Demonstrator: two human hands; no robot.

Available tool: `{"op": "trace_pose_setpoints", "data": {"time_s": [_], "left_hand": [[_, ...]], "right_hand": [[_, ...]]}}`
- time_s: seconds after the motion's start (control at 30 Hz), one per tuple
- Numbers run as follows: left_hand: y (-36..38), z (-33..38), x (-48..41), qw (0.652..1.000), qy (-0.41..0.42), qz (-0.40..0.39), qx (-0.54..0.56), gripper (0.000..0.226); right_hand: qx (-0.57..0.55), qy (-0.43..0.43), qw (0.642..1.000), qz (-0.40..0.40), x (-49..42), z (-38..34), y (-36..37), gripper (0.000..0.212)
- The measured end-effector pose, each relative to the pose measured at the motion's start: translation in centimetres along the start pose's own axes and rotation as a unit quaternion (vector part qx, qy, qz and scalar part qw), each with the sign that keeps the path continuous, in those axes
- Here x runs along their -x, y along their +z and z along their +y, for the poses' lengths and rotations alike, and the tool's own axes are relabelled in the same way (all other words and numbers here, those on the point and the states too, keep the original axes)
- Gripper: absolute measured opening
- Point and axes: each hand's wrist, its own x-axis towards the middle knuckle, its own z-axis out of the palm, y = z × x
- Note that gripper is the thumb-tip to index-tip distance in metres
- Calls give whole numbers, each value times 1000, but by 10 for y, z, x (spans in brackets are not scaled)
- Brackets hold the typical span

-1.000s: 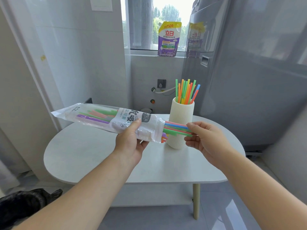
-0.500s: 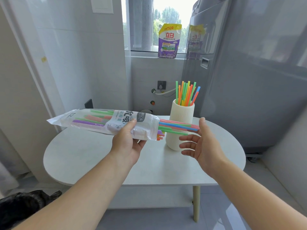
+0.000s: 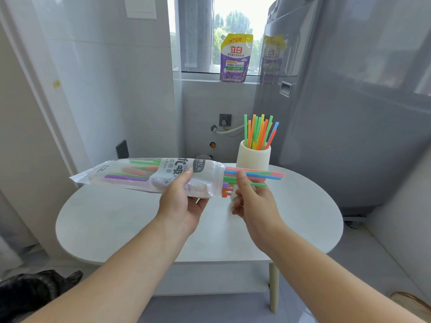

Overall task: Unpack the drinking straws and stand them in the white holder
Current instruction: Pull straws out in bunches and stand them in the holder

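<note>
My left hand (image 3: 180, 201) grips a clear plastic straw bag (image 3: 149, 177) near its open end and holds it level above the table. Several coloured straws (image 3: 256, 177) stick out of the bag to the right. My right hand (image 3: 253, 201) pinches these straws close to the bag's mouth, thumb on top and fingers curled beneath. Behind the hands stands the white ribbed holder (image 3: 254, 157) on the table, with several green, orange and blue straws (image 3: 258, 134) upright in it. The holder's lower part is hidden by my right hand and the straws.
A white oval table (image 3: 116, 220) lies under both hands. A tall grey appliance (image 3: 349, 113) stands close at the right. A purple detergent pouch (image 3: 235, 59) sits on the windowsill. A black bag (image 3: 30, 292) lies on the floor at lower left.
My right hand was spread open beside the straw tips; it has moved left toward the bag's mouth and closed on the protruding straws. The bag has stayed almost level in my left hand.
</note>
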Motion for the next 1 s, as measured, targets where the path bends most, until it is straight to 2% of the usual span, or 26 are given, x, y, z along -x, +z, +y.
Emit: {"op": "trace_pose_setpoints", "data": {"time_s": [0.1, 0.3, 0.43, 0.57, 0.8, 1.0], "left_hand": [[0, -2, 0, 1000, -8, -8, -2, 19], [-2, 0, 1, 1000, -12, -8, 10, 27], [-2, 2, 3, 1000, -16, -7, 13, 25], [-1, 3, 3, 1000, -20, -6, 9, 20], [0, 5, 4, 1000, -20, -1, 2, 16], [0, 7, 2, 1000, -12, 19, -1, 28]], "right_hand": [[-48, 19, 998, 47, -3, -6, 11, 32], [-110, 23, 990, 84, -7, -18, 17, 22], [-113, 35, 987, 105, -8, -24, 12, 18], [-105, 12, 987, 118, -10, -29, 3, 18], [-146, 39, 984, 91, -8, -40, -12, 15], [-151, 22, 985, 75, -7, -45, -17, 16]]}}
